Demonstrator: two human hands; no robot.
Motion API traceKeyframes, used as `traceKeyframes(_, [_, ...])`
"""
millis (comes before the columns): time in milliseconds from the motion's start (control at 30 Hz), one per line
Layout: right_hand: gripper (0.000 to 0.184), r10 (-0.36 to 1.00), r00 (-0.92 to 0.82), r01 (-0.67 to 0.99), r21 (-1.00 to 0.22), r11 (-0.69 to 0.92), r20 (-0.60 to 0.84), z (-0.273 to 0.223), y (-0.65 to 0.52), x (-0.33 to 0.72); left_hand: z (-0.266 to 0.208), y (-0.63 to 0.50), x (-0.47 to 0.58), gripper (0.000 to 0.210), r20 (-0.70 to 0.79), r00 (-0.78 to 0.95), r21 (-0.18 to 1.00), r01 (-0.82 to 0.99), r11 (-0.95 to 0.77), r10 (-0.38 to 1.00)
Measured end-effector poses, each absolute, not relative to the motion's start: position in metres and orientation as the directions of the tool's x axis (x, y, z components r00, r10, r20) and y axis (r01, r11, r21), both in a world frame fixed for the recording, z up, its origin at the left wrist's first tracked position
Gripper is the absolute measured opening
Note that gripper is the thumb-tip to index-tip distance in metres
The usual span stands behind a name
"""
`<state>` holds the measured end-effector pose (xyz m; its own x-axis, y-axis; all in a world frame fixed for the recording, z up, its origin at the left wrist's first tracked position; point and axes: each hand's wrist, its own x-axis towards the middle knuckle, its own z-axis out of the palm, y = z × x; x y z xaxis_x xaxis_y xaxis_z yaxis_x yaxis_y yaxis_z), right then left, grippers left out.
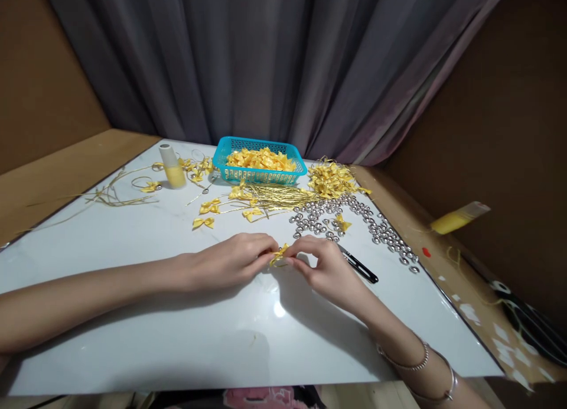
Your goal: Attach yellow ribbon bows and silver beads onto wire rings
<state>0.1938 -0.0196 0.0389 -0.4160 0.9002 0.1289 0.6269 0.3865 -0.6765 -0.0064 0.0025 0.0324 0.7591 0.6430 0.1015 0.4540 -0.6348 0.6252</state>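
Note:
Between my two hands is a small yellow ribbon bow (280, 253) with a bit of gold cord at it. My left hand (243, 255) pinches its left side with thumb and forefinger. From the other side, the fingertips of my right hand (322, 266) close on it too. A black-handled cutter (361, 264) lies just past my right hand. Beyond my hands are loose yellow bows (204, 223) and a bundle of gold cords (277, 196). Small silver rings or beads (310, 217) are scattered to the right of the cords.
A blue basket (221, 168) of yellow bows stands at the back, beside a heap of corded bows (332, 178). A glue bottle (172, 169) stands at back left. Another yellow bottle (458, 218), scissors (527, 320) and paper scraps (502, 332) lie off the white board's right edge.

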Motion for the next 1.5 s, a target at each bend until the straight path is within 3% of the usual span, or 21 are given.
traceKeyframes(200, [0.023, 0.872, -0.433, 0.721, -0.493, 0.488, 0.229, 0.033, -0.026, 0.188, 0.032, 0.003, -0.006, 0.022, 0.087, 0.752, 0.615, 0.475, -0.629, 0.653])
traceKeyframes(733, [0.018, 0.765, -0.429, 0.772, -0.244, 0.587, 0.481, 0.019, -0.032, 0.18, 0.026, 0.006, -0.007, 0.019, 0.126, 0.763, 0.605, 0.448, -0.659, 0.634])
traceKeyframes(1333, [0.017, 0.768, -0.452, 0.784, -0.209, 0.584, 0.453, 0.023, -0.032, 0.182, 0.027, 0.006, -0.005, 0.019, 0.119, 0.773, 0.582, 0.454, -0.675, 0.623])
traceKeyframes(1500, [0.017, 0.783, -0.487, 0.707, -0.352, 0.614, 0.387, 0.024, -0.028, 0.185, 0.025, 0.005, -0.006, 0.019, 0.125, 0.777, 0.595, 0.438, -0.674, 0.617])
